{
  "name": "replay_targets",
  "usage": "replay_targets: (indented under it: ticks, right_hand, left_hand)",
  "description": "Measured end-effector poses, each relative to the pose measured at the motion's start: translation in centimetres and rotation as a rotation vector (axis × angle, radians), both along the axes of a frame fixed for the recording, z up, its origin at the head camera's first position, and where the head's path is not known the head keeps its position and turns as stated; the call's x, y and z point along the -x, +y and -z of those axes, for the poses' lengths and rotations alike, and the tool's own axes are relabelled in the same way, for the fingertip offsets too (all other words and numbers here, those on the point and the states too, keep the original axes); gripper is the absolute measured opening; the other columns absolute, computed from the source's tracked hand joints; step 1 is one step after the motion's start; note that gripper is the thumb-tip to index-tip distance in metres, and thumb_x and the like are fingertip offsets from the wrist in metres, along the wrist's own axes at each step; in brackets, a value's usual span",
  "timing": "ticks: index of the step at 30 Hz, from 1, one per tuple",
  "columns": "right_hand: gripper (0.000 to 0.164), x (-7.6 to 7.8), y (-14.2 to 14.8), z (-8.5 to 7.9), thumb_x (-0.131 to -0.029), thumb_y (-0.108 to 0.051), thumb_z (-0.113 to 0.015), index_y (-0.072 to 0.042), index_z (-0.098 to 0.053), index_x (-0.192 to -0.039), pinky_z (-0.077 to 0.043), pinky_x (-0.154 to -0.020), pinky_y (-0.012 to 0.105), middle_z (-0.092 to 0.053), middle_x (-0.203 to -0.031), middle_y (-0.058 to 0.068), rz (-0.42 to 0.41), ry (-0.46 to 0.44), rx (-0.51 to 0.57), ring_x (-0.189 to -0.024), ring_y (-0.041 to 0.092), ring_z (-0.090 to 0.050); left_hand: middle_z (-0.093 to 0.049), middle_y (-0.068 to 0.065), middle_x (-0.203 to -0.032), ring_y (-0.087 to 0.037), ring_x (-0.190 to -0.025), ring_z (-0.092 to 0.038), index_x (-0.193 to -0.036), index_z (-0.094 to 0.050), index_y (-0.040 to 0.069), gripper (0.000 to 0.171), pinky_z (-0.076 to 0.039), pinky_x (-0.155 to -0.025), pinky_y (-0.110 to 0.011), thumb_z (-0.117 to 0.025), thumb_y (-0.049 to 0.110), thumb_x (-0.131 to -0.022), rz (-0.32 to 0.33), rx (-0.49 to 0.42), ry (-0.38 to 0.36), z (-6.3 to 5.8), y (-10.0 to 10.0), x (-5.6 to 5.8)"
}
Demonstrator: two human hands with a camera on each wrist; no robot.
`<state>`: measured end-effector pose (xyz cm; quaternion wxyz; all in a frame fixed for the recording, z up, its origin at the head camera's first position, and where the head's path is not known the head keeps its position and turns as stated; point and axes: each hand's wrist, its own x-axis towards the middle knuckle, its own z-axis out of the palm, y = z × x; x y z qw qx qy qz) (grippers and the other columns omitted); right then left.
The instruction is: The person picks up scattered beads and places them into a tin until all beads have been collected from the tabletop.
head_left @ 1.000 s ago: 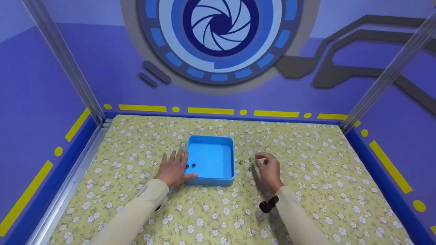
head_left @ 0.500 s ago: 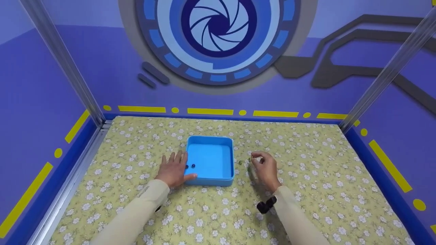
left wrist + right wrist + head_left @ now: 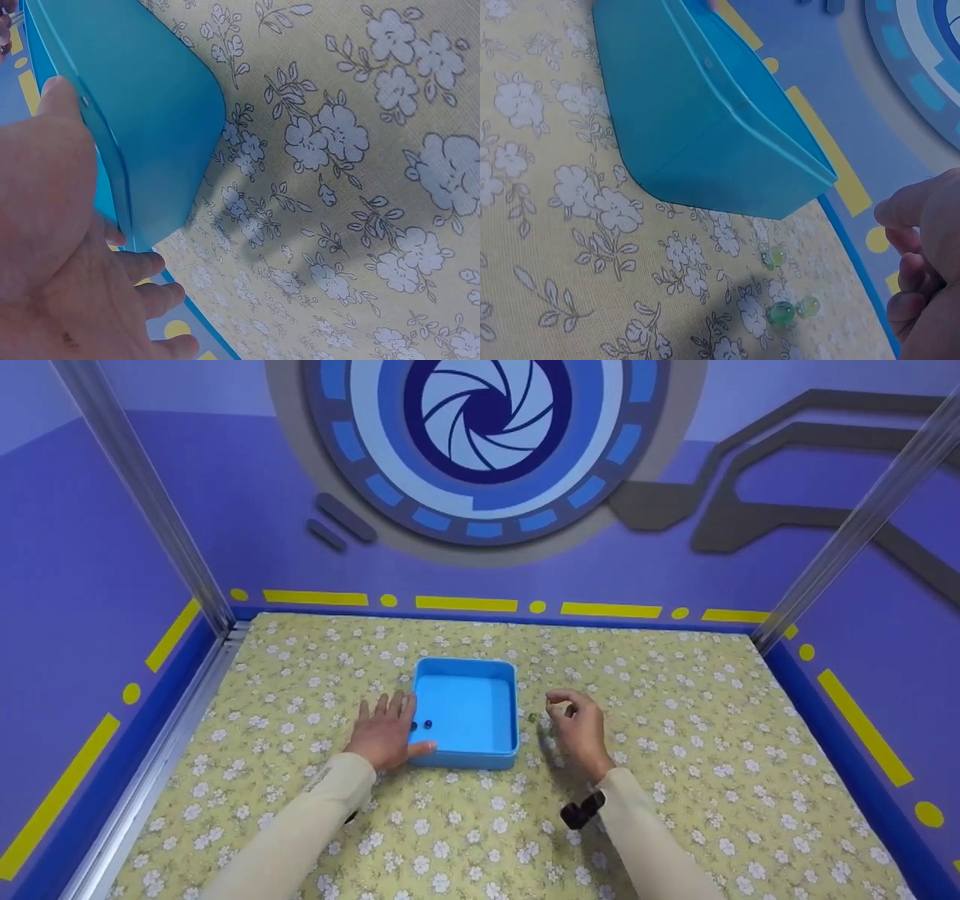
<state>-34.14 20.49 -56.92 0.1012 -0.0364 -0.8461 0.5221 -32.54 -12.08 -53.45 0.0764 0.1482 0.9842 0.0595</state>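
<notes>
My left hand rests on the left side of a square blue box, with the thumb over its front rim and the other fingers straight along the side. Two dark marbles lie inside the box near that hand. To the right of the box, my right hand hovers above the cloth, thumb and forefinger brought together. Whether something small is between those fingertips I cannot tell. Several green and yellowish glass marbles lie on the cloth below it in the right wrist view; in the head view one green marble shows plainly.
A yellow flowered cloth covers the table. Blue-purple printed walls enclose it at the back and both sides, with metal posts at the back corners.
My right hand has shifted slightly left toward the box, over the marbles, which it now partly hides in the head view. The left hand and the box stay put.
</notes>
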Motion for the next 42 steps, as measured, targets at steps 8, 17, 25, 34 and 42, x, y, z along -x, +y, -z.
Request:
replay_targets:
  ticks: [8, 17, 25, 34, 42]
  right_hand:
    - [0.016, -0.2, -0.4, -0.1, -0.091, -0.012, -0.066, -0.018, -0.072, -0.105, -0.042, -0.060, 0.024, -0.067, -0.103, 0.002, 0.003, 0.007, -0.012, -0.074, 0.016, -0.049]
    - [0.015, -0.1, -0.8, -0.3, -0.091, -0.012, -0.067, -0.019, -0.073, -0.103, -0.041, -0.057, 0.023, -0.067, -0.100, 0.001, -0.004, 0.025, -0.023, -0.068, 0.015, -0.049]
    - [0.016, 0.1, -1.0, -0.5, -0.091, -0.011, -0.067, -0.018, -0.073, -0.103, -0.042, -0.058, 0.023, -0.067, -0.101, 0.002, -0.010, 0.014, -0.009, -0.070, 0.015, -0.050]
    - [0.014, 0.3, -1.3, -0.8, -0.090, -0.010, -0.068, -0.018, -0.074, -0.100, -0.040, -0.054, 0.022, -0.068, -0.097, 0.002, -0.016, -0.005, 0.028, -0.068, 0.014, -0.049]
    - [0.014, 0.4, -1.8, -1.1, -0.089, -0.010, -0.069, -0.017, -0.074, -0.100, -0.041, -0.059, 0.022, -0.069, -0.097, 0.001, -0.009, -0.019, 0.006, -0.073, 0.015, -0.050]
  left_hand:
    - [-0.031, -0.019, -0.156, -0.042, -0.143, -0.030, -0.152, -0.028, 0.005, 0.093, -0.022, -0.113, -0.065, -0.053, 0.067, -0.087, 0.006, 0.016, 0.017, 0.0, 0.0, -0.2]
    - [-0.027, -0.019, -0.158, -0.042, -0.144, -0.027, -0.153, -0.026, 0.006, 0.094, -0.020, -0.114, -0.065, -0.052, 0.067, -0.087, 0.004, 0.021, -0.010, -0.2, 0.2, -0.3]
    - [-0.027, -0.019, -0.158, -0.042, -0.145, -0.026, -0.153, -0.025, 0.005, 0.094, -0.019, -0.115, -0.064, -0.053, 0.066, -0.087, -0.001, 0.007, -0.007, -0.2, 0.2, -0.2]
    - [-0.027, -0.019, -0.158, -0.042, -0.144, -0.027, -0.153, -0.026, 0.006, 0.094, -0.018, -0.114, -0.065, -0.054, 0.066, -0.087, -0.006, -0.001, -0.011, -0.1, 0.1, -0.1]
    - [-0.027, -0.019, -0.158, -0.042, -0.145, -0.026, -0.153, -0.025, 0.006, 0.094, -0.019, -0.115, -0.064, -0.053, 0.066, -0.087, -0.002, 0.007, -0.006, -0.3, 0.2, -0.1]
